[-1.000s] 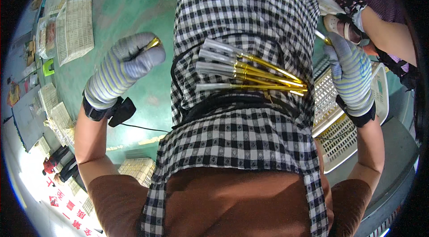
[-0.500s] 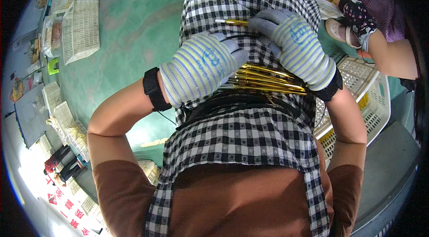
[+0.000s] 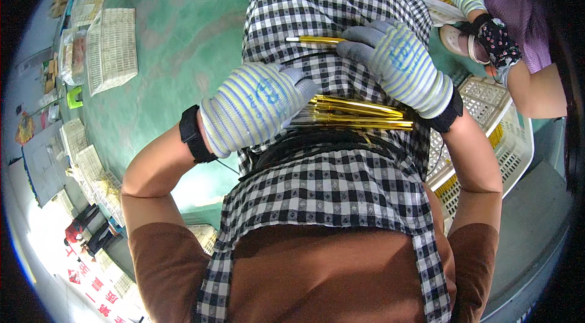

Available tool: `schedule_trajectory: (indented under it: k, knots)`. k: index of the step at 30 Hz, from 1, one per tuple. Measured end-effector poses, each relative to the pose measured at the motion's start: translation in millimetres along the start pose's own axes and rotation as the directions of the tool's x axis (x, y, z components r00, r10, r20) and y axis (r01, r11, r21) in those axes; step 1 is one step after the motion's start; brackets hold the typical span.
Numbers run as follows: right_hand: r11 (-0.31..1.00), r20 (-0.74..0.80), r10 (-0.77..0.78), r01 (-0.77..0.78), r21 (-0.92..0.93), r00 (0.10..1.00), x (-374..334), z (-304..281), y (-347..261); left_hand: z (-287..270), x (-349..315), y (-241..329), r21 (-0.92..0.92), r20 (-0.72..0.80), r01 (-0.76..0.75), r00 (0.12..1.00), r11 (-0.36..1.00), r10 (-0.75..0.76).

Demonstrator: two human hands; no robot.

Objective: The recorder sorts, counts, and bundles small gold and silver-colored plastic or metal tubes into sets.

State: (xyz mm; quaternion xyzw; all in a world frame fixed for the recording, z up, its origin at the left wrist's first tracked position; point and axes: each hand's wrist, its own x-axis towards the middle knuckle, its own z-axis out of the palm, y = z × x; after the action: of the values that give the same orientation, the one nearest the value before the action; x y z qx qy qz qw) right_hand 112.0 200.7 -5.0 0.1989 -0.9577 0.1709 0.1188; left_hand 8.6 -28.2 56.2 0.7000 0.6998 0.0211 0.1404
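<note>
A right hand [image 3: 396, 64] in a striped, grey-fingered knit glove [image 3: 420, 82] holds a slim, shiny gold rod with a white tip [image 3: 317, 39] over a black-and-white checked cloth apron [image 3: 317, 3].
The 2 hands are apart; the left hand [image 3: 259, 106], gloved alike, covers the left ends of a bundle of slim, shiny gold rods [image 3: 362, 113] on the apron, its grip hidden and impossible to tell.

Left glove [image 3: 234, 113]: blue print [image 3: 265, 90] across the striped back of my left hand [image 3: 259, 106], ten o'clock; characters too blurred for me to spell out.
Right glove [image 3: 420, 82]: blue stamp [image 3: 402, 55] on the back of my right hand [image 3: 399, 62], two o'clock; equally blurred.
White surface [image 3: 52, 274]: large red characters [image 3: 95, 286], slanting row, eight o'clock.
Red emblem [image 3: 74, 276]: small, squarish, beside that row; details too small to tell.
</note>
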Motion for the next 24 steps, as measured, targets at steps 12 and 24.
schedule_trajectory:
  k: [12,24]
  knots:
    - [0.986,-0.057,0.041,-0.031,0.165,0.998,-5,-21,-17,-12,-17,8,-0.099,0.077,0.142,0.988,0.985,-0.135]
    - [0.879,0.177,0.225,-0.278,0.388,0.958,-31,-36,-62,-23,-11,14,-0.065,0.057,0.096,0.994,0.993,-0.093]
